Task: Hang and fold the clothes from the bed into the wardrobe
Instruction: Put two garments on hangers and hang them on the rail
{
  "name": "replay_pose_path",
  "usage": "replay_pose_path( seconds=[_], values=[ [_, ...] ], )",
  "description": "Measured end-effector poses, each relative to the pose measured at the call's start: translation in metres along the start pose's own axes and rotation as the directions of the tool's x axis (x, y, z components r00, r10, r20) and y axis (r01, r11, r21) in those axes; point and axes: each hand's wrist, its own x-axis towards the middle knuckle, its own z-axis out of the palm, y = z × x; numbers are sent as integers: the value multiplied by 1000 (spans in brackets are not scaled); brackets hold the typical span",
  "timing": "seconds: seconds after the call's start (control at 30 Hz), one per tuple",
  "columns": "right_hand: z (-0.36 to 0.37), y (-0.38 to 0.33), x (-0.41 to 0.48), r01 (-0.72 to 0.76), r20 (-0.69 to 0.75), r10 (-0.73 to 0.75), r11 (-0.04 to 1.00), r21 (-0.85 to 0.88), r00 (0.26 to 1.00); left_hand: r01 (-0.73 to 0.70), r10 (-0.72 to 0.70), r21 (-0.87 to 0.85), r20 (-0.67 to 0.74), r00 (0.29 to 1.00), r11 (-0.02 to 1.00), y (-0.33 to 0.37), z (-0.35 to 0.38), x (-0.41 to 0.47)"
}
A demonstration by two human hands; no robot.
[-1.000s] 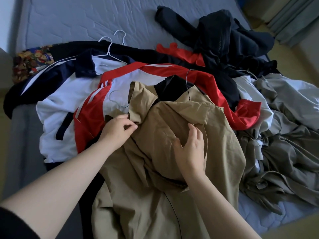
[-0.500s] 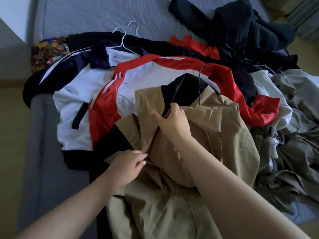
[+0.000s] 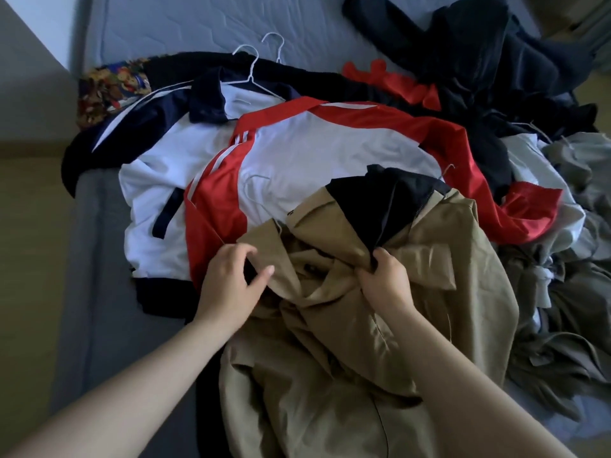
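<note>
Khaki jacket (image 3: 347, 325), black-lined collar: crumpled atop the clothes heap at near edge of bed (image 3: 165, 24). Left hand (image 3: 231, 279): fingers curled, pinching its lapel. Right hand (image 3: 386, 282): gripping bunched fabric below the collar. Beneath: red-and-white track jacket (image 3: 314, 153); beside that, navy-and-white jacket (image 3: 158, 180) on white wire hanger (image 3: 251, 71)

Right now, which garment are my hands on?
The tan coat, atop the pile: left hand and right hand grip its folds; the red-and-white jacket lies beneath.
</note>
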Motion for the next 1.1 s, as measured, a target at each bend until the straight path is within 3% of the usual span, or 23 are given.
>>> replay_pose_path(
  seconds=[0.07,0.2,0.33,0.57,0.7,0.83,0.93,1.0,1.03,1.1],
  values=[
    [-4,15,-10,-41,-21,42,999,23,999,78,-80,46,37,996,996,5,4,15],
    [-6,38,-24,-125,-31,128,987,98,991,266,-259,21,315,913,964,10,21,32],
    [-7,52,-32,-136,-41,141,985,108,989,250,-262,90,483,836,964,6,41,24],
    [2,48,-38,-87,-101,105,982,168,989,296,-370,223,506,779,929,-9,56,13],
    [7,45,-37,-48,-146,75,983,179,986,340,-331,64,449,830,938,-16,62,7],
    [8,41,-42,-49,-148,78,980,191,986,292,-246,-57,400,883,955,-16,55,-2],
    [1,29,-53,-4,-356,55,990,142,933,244,-152,-191,401,903,951,-8,40,-14],
    [-6,15,-65,146,-487,-69,982,121,871,213,-102,-253,392,915,944,-2,22,-24],
    [-9,6,-71,213,-451,-135,969,126,882,192,-76,-265,394,916,945,1,14,-29],
    [-10,-13,-84,281,-229,-239,944,173,944,141,-23,-270,399,917,953,12,-3,-39]
  ],
)
